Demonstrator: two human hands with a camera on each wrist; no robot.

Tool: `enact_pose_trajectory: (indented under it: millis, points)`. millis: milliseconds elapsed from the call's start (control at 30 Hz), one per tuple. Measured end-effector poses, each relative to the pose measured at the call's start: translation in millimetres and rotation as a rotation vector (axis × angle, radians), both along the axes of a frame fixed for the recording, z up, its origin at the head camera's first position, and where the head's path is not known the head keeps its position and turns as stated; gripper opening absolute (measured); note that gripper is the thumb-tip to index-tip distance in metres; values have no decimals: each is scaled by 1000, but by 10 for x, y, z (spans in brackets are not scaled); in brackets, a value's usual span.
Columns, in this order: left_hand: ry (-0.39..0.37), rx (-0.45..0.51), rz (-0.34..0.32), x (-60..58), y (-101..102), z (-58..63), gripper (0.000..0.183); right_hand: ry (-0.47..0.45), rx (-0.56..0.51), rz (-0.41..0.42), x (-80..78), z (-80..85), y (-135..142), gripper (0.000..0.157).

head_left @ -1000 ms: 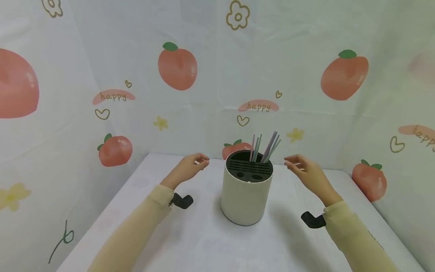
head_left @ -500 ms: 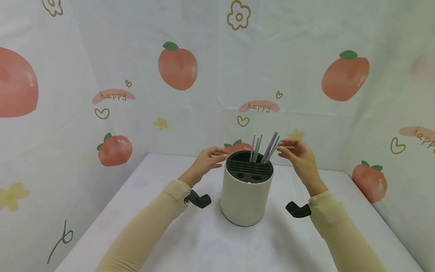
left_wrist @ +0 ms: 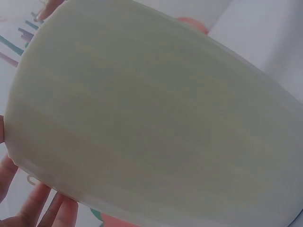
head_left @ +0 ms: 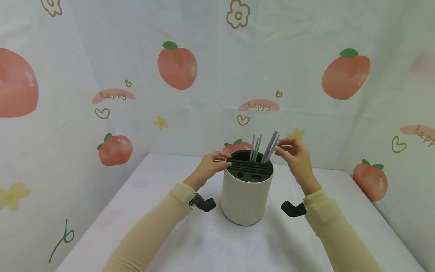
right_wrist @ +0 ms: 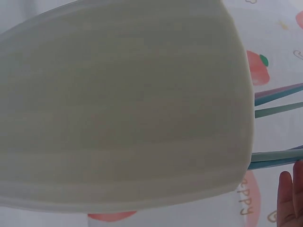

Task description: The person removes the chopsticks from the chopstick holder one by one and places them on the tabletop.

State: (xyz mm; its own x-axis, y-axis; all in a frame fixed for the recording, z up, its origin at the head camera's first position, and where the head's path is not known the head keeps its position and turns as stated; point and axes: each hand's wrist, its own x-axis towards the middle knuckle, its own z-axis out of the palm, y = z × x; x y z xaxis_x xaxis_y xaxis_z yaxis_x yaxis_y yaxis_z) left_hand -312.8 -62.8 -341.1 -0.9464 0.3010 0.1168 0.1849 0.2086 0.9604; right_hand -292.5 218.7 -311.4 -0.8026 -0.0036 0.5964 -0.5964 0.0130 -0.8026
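A cream, ribbed utensil holder (head_left: 245, 200) with a black slotted insert (head_left: 249, 168) stands upright on the table. Several thin pastel drinking straws (head_left: 269, 146) rise from its back compartment, tilted to the right. My left hand (head_left: 209, 166) grips the holder's left rim, thumb at the insert's edge; in the left wrist view its fingers (left_wrist: 33, 203) lie along the holder's outer side. At the rightmost teal straw, thumb and index finger of my right hand (head_left: 297, 160) pinch near its top. In the right wrist view these fingers (right_wrist: 286, 194) partly leave the frame beside the straws (right_wrist: 274, 156).
The white table (head_left: 190, 249) has its back edge just behind the holder. A white cloth (head_left: 210, 49) printed with peaches and hearts hangs along the back and both sides. Each wrist carries a black camera mount (head_left: 205, 204).
Both hands have moved inward to the holder. The left has come onto its left rim, and the right has risen and reached the straws. The holder stays in place.
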Motion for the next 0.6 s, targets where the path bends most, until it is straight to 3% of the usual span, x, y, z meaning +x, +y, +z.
enact_pose_trajectory:
  millis: [400,600]
  points:
    - [-73,37,0,-34,-6,-8,34,-4,31,-13,-9,18,-12,19]
    - [-81,57,20,-18,11,-29,31,-13,-19,11,-14,-2,-23,19]
